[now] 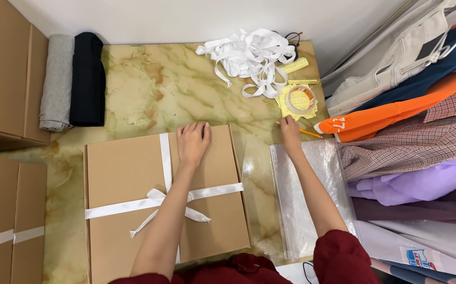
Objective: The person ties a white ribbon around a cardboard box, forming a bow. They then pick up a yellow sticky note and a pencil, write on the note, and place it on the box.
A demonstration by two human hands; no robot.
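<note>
A flat brown cardboard box [117, 173], tied crosswise with white ribbon [154, 199] knotted in a bow, lies on the marbled table. My left hand [193, 141] rests flat on the box's far edge, fingers together. My right hand [290, 132] reaches past the box to the right, fingertips on a yellow pencil [309, 132] at the top edge of clear plastic bags [304, 194]. Whether the fingers have closed on the pencil is not visible.
A tangle of white ribbon [249, 55], a tape roll [301, 98] on yellow notes and a yellow marker [295, 66] lie at the far right. Rolled grey and black garments [73, 79] lie far left. Cardboard boxes [7, 73] stack left. Hanging clothes [412, 131] crowd the right.
</note>
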